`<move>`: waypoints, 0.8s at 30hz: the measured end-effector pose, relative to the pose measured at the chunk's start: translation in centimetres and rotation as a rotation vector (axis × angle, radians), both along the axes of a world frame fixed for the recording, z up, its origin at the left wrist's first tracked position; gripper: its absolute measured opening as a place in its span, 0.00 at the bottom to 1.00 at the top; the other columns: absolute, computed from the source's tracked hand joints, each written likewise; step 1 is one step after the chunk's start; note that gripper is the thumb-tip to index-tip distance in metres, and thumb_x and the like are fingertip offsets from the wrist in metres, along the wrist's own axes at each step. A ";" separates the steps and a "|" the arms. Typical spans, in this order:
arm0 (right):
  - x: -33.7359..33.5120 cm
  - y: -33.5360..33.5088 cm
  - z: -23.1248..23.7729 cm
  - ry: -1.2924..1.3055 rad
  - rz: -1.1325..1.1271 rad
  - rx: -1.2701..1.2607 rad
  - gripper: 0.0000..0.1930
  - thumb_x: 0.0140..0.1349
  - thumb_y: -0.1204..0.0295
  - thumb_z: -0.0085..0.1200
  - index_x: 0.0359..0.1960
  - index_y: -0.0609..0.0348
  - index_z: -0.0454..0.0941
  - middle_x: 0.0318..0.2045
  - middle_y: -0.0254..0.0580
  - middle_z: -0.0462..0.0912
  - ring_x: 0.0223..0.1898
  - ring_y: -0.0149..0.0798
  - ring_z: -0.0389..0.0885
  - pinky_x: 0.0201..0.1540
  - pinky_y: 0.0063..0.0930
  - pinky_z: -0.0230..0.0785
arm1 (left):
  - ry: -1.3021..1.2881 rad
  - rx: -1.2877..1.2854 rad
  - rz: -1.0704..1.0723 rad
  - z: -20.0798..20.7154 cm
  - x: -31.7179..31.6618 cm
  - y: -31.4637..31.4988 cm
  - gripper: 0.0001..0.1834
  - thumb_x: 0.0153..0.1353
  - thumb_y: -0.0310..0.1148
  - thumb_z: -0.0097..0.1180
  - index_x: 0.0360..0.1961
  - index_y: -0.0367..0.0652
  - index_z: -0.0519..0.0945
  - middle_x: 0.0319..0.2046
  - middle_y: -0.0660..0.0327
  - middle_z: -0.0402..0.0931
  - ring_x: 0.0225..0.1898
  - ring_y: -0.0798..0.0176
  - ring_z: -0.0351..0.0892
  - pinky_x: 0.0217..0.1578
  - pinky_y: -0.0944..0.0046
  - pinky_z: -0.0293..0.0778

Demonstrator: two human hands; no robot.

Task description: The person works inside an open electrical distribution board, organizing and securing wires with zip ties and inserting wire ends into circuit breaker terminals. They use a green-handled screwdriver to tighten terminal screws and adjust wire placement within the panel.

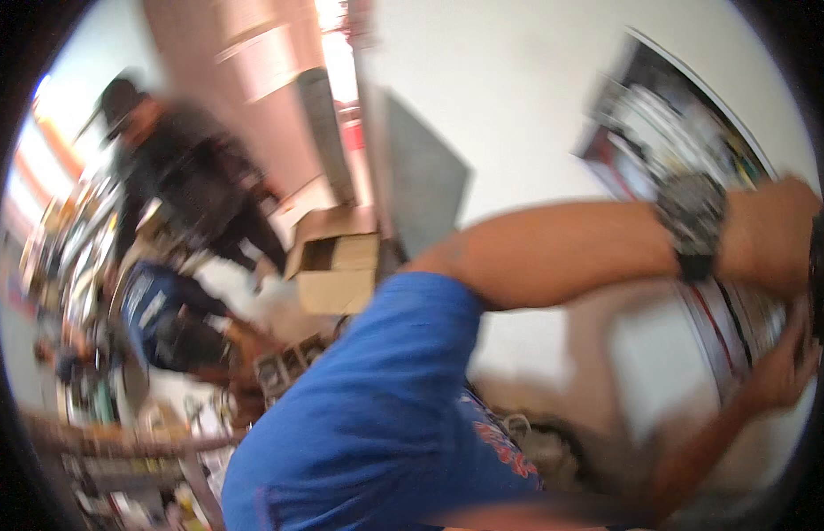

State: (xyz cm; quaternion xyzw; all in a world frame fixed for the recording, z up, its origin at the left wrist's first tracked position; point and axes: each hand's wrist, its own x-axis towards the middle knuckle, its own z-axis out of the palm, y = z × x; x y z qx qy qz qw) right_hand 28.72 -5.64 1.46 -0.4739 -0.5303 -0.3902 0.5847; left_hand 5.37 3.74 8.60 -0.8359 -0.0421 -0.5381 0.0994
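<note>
My left arm, in a blue sleeve point(350, 407), reaches across to the right with a dark watch point(693, 226) on its wrist. At the far right rim my left hand point(770, 232) looks closed against a dark object point(820, 274), which is cut off by the picture's edge. Below it my right hand point(777, 367) comes up with its fingers bent together towards the same dark object. What the fingers hold is hidden. Behind both hands are a white wall point(509, 97) and a picture-like panel point(669, 115) with a dark border.
To the left, a person in dark clothes and a cap point(191, 168) stands over a person in a dark blue shirt point(164, 310). An opened cardboard box point(337, 288) stands near a grey board point(421, 168). Crowded shelves point(84, 239) line the left side. Much is blurred.
</note>
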 end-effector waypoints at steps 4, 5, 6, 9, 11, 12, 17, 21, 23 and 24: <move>-3.8 -1.5 -1.0 0.060 0.060 0.081 0.12 0.66 0.78 0.70 0.50 0.60 0.90 0.49 0.42 0.91 0.50 0.36 0.89 0.57 0.30 0.83 | 0.196 0.161 -0.209 1.3 -0.6 1.2 0.08 0.59 0.32 0.65 0.29 0.38 0.87 0.25 0.49 0.83 0.27 0.44 0.84 0.31 0.48 0.80; -4.6 -2.0 -1.2 0.047 0.131 0.113 0.11 0.65 0.78 0.71 0.48 0.60 0.90 0.47 0.40 0.92 0.48 0.34 0.89 0.54 0.29 0.82 | 0.242 0.190 -0.207 2.0 -1.0 0.9 0.07 0.60 0.30 0.64 0.31 0.36 0.87 0.27 0.48 0.83 0.30 0.43 0.85 0.34 0.50 0.81; -4.9 -2.6 -1.1 0.040 0.174 0.114 0.11 0.64 0.79 0.72 0.48 0.60 0.89 0.45 0.40 0.92 0.45 0.32 0.88 0.50 0.28 0.82 | 0.294 0.134 -0.227 2.6 -1.4 0.5 0.07 0.63 0.28 0.63 0.34 0.35 0.87 0.30 0.47 0.84 0.32 0.44 0.86 0.37 0.50 0.81; -5.9 -4.6 -0.9 -0.042 0.237 0.168 0.10 0.63 0.82 0.70 0.45 0.61 0.88 0.42 0.41 0.92 0.43 0.33 0.88 0.47 0.29 0.81 | 0.301 -0.048 -0.320 4.4 -2.0 -2.2 0.07 0.65 0.24 0.62 0.41 0.32 0.88 0.33 0.47 0.85 0.34 0.47 0.87 0.40 0.53 0.83; -5.9 -5.4 -0.7 -0.088 0.187 0.176 0.11 0.60 0.84 0.71 0.44 0.61 0.88 0.41 0.42 0.91 0.42 0.36 0.89 0.47 0.31 0.81 | 0.361 -0.111 -0.247 4.8 -2.5 -3.6 0.10 0.64 0.23 0.63 0.45 0.33 0.88 0.36 0.47 0.85 0.36 0.47 0.87 0.42 0.54 0.83; -5.8 -5.7 -0.6 -0.138 0.143 0.188 0.12 0.59 0.84 0.71 0.44 0.61 0.88 0.41 0.42 0.91 0.41 0.37 0.89 0.47 0.32 0.81 | 0.413 -0.138 -0.196 4.7 -2.6 -3.8 0.12 0.64 0.24 0.64 0.48 0.34 0.87 0.39 0.47 0.85 0.39 0.47 0.87 0.45 0.54 0.82; -4.9 -5.6 -1.2 -0.173 0.102 0.192 0.13 0.57 0.84 0.72 0.43 0.61 0.88 0.38 0.43 0.91 0.40 0.43 0.89 0.48 0.35 0.80 | 0.358 0.094 -0.125 4.0 -2.2 -2.2 0.05 0.67 0.24 0.66 0.42 0.35 0.84 0.36 0.58 0.81 0.33 0.63 0.82 0.36 0.63 0.78; -4.7 -5.4 -1.8 -0.256 0.036 0.191 0.12 0.56 0.82 0.73 0.41 0.59 0.88 0.36 0.43 0.91 0.39 0.44 0.89 0.47 0.36 0.79 | 0.344 0.149 -0.099 2.4 -2.7 -0.7 0.04 0.68 0.23 0.65 0.41 0.34 0.84 0.34 0.58 0.80 0.33 0.65 0.81 0.36 0.63 0.77; -4.8 -5.2 -1.7 -0.296 -0.008 0.169 0.11 0.55 0.80 0.74 0.39 0.58 0.87 0.36 0.42 0.90 0.39 0.45 0.89 0.45 0.37 0.79 | 0.294 0.146 -0.118 2.0 -2.7 -0.5 0.03 0.69 0.22 0.64 0.42 0.34 0.83 0.34 0.58 0.80 0.33 0.65 0.81 0.36 0.64 0.78; -4.9 -5.0 -1.7 -0.303 -0.029 0.151 0.11 0.54 0.80 0.74 0.38 0.57 0.87 0.36 0.42 0.90 0.38 0.45 0.88 0.45 0.38 0.79 | 0.254 0.118 -0.160 1.7 -2.6 -0.5 0.03 0.69 0.22 0.64 0.42 0.34 0.83 0.34 0.57 0.80 0.33 0.65 0.81 0.36 0.65 0.78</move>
